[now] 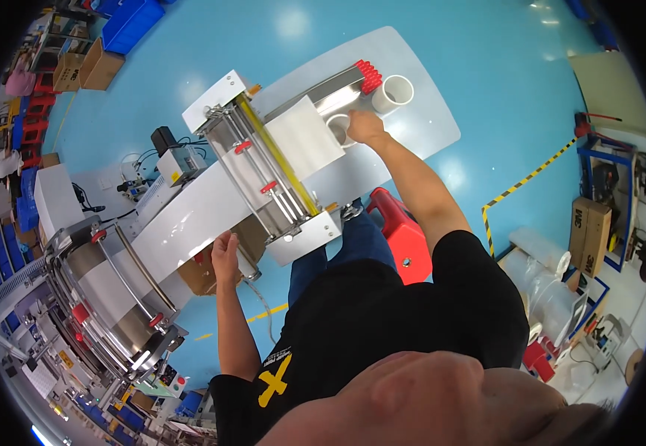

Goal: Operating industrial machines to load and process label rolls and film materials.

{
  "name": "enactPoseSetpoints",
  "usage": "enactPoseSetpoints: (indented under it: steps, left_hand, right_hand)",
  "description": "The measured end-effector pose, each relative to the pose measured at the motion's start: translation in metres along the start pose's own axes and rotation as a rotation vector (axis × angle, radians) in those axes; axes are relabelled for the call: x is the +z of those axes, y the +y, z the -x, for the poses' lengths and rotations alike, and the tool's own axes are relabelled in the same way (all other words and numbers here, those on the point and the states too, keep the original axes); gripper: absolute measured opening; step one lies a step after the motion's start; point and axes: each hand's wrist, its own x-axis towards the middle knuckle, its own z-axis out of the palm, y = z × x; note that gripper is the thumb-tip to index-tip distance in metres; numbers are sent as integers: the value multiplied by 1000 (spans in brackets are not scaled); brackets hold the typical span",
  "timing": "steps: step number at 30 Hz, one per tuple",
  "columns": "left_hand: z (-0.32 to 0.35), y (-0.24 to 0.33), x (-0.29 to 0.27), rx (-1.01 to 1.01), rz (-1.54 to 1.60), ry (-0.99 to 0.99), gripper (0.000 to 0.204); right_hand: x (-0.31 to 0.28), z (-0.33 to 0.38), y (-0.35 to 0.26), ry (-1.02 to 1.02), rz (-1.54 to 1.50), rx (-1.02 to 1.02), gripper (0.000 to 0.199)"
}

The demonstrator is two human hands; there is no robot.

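My right hand [366,128] reaches over the grey-white table [431,111], its bent fingers at the rim of a short white tube [340,130]. Its fingers look closed on that rim. A second, taller white tube [393,94] stands upright just beyond. Left of my right hand lies a white sheet [304,137] coming out of a roller frame [267,160]. My left hand [225,259] is low by the near edge of the long white web [196,201], beside a metal roller end [247,265]. Its fingers are curled; what they hold, if anything, is hidden.
A metal tray with red-tipped pieces [367,76] lies at the table's far side. A large roller machine [107,290] stands at left. Under the web sits a cardboard box [198,276]. On the floor beside my legs is a red plastic container [401,238].
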Motion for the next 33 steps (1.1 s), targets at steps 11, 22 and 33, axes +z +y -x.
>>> enactPoseSetpoints:
  steps: [11, 22, 33]
  left_hand:
    - [6, 29, 28, -46, -83, 11, 38]
    - [22, 41, 49, 29, -98, 57, 37]
    - [51, 44, 60, -59, -34, 146, 34]
  right_hand:
    - [-24, 70, 108, -149, 307, -442, 20]
    - [-17, 93, 100, -73, 2, -511, 39]
    - [-54, -49, 181, 36, -184, 268, 50]
